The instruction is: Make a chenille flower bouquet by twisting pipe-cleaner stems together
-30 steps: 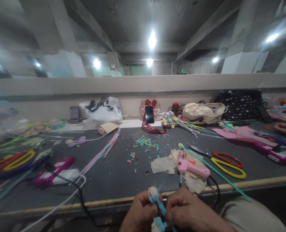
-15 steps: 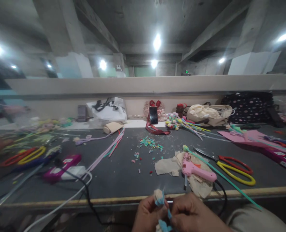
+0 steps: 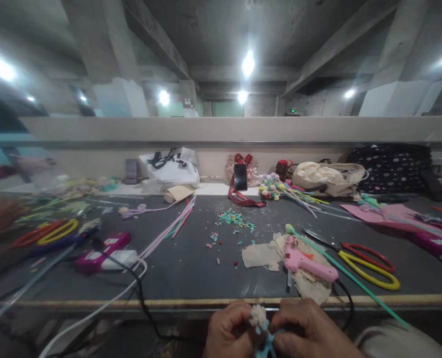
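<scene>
Craftwork [image 3: 258, 317], fluffy cream over pale blue, is pinched by left fingers [image 3: 238, 312] and right fingers [image 3: 288, 316].

Both bare hands are close together, one at each side of a small blue-and-cream piece [image 3: 258, 318]. The left hand [image 3: 228, 329] is to the left of this piece, its fingers bent and pinching it. The right hand [image 3: 307, 325] is to the right, the knuckles raised and the fingertips bent inward, also gripping it. The right wrist [image 3: 340, 347] slants away from the piece, toward the lower right.
</scene>
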Tool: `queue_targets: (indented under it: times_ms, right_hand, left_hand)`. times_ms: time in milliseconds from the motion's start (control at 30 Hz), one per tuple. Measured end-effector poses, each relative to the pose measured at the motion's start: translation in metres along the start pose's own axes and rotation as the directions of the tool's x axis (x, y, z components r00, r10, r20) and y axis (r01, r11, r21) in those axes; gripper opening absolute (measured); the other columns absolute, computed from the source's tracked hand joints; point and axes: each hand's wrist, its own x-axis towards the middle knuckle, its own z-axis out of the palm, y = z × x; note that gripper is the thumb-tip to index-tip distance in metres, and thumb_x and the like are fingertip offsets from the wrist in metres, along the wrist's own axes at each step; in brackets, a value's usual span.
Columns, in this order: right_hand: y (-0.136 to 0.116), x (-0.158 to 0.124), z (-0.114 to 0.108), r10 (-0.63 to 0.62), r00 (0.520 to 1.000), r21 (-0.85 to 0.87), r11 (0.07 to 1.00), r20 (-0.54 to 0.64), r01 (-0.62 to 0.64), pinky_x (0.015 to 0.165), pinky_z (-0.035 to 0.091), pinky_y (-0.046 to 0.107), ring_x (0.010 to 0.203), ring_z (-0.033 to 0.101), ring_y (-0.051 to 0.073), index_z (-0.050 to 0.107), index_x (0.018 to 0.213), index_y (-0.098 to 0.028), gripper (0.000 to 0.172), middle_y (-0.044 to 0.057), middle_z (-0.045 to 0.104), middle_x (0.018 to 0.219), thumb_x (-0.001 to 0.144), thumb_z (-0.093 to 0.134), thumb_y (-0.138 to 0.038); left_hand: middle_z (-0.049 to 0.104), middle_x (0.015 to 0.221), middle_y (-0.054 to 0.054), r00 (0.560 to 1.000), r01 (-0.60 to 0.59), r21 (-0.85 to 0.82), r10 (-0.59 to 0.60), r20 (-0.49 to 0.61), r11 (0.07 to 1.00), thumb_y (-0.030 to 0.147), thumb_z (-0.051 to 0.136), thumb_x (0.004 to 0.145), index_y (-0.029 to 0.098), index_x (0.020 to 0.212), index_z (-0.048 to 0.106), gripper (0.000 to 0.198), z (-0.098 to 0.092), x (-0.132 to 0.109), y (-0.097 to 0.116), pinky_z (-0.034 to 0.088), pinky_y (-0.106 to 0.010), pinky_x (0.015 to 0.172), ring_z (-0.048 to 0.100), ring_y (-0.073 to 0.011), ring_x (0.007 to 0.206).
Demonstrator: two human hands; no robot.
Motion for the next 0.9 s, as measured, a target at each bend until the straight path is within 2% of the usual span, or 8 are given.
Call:
queue_targets:
  times_ms: [100,300,500,633,767,900]
  right_hand:
    - [-0.003,-0.003,-0.007,0.004,0.999,-0.1,0.995,-0.039,-0.008,0.059,0.038,0.019,0.065,0.056,0.012,0.065,0.075,-0.018,0.013,0.0,0.063,0.07,0.072,0.052,-0.015]
    - [-0.008,-0.006,-0.014,0.037,0.994,-0.283,0.957,-0.104,-0.065,0.055,0.038,0.02,0.063,0.056,0.013,0.061,0.071,-0.019,0.012,0.001,0.062,0.067,0.074,0.05,-0.02]
    - [-0.01,-0.011,-0.02,-0.021,0.985,-0.323,0.946,-0.172,-0.036,0.053,0.037,0.018,0.06,0.055,0.011,0.056,0.069,-0.02,0.012,-0.002,0.06,0.065,0.077,0.047,-0.019]
    - [-0.02,-0.016,-0.021,-0.094,0.965,-0.417,0.909,-0.246,-0.018,0.052,0.037,0.019,0.058,0.056,0.011,0.056,0.066,-0.02,0.015,-0.001,0.059,0.063,0.076,0.045,-0.018]
    - [-0.03,-0.015,-0.016,-0.302,0.913,-0.615,0.785,-0.274,0.075,0.045,0.035,0.019,0.05,0.055,0.011,0.054,0.064,-0.021,0.015,-0.001,0.057,0.057,0.075,0.045,-0.018]
    - [-0.034,-0.002,0.005,-0.549,0.807,-0.821,0.55,-0.218,0.153,0.034,0.025,0.022,0.034,0.048,0.01,0.05,0.057,-0.021,0.017,-0.004,0.052,0.045,0.073,0.047,-0.016]
  left_hand:
    - [0.043,0.048,0.002,1.0,-0.007,0.02,0.008,-0.025,1.0,0.028,0.066,0.053,0.016,0.043,0.057,0.019,-0.002,0.002,-0.004,0.03,-0.02,0.05,0.039,-0.0106,0.05]
    - [0.036,0.047,0.006,0.997,0.073,-0.055,-0.075,-0.023,0.996,0.03,0.065,0.053,0.016,0.046,0.047,0.023,0.003,0.006,-0.006,0.027,-0.018,0.045,0.031,-0.0073,0.046]
    - [0.038,0.044,0.008,0.98,0.198,-0.173,-0.197,0.025,0.965,0.031,0.068,0.048,0.016,0.05,0.044,0.029,0.005,0.009,-0.003,0.026,-0.016,0.041,0.032,-0.0051,0.041]
    - [0.037,0.038,0.01,0.954,0.298,-0.281,-0.278,0.109,0.912,0.037,0.066,0.052,0.018,0.057,0.044,0.029,0.01,0.009,-0.004,0.022,-0.015,0.033,0.029,-0.003,0.031]
    - [0.045,0.038,0.008,0.95,0.31,-0.338,-0.274,0.149,0.889,0.034,0.066,0.054,0.017,0.062,0.048,0.026,0.016,0.011,-0.004,0.023,-0.014,0.031,0.032,-0.0033,0.029]
    - [0.05,0.045,0.006,0.952,0.306,-0.487,-0.276,0.133,0.818,0.027,0.068,0.054,0.017,0.063,0.05,0.022,0.02,0.014,-0.004,0.032,-0.015,0.039,0.042,-0.0054,0.037]
